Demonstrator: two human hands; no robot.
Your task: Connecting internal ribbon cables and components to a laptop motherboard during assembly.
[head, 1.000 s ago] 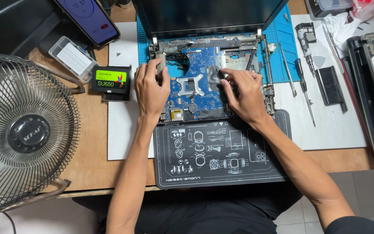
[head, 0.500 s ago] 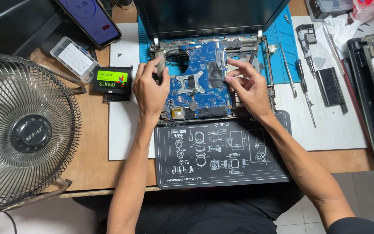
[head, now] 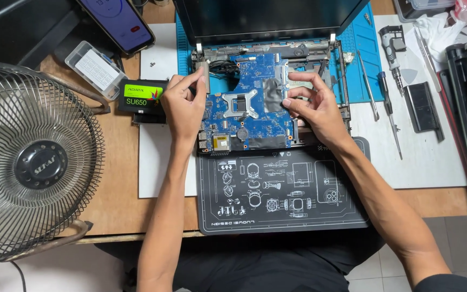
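A blue motherboard (head: 247, 105) lies in the opened laptop chassis (head: 320, 75) at the far middle of the desk; the left hand (head: 184, 105) pinches its left edge with curled fingers, and the right hand (head: 314, 105) grips its right edge between thumb and fingertips. Just in front lies a dark work mat (head: 282, 189); beside the left hand sits a black solid-state drive (head: 142, 96); a wire-caged fan (head: 33, 162) stands far left, screwdrivers (head: 387, 108) to the right.
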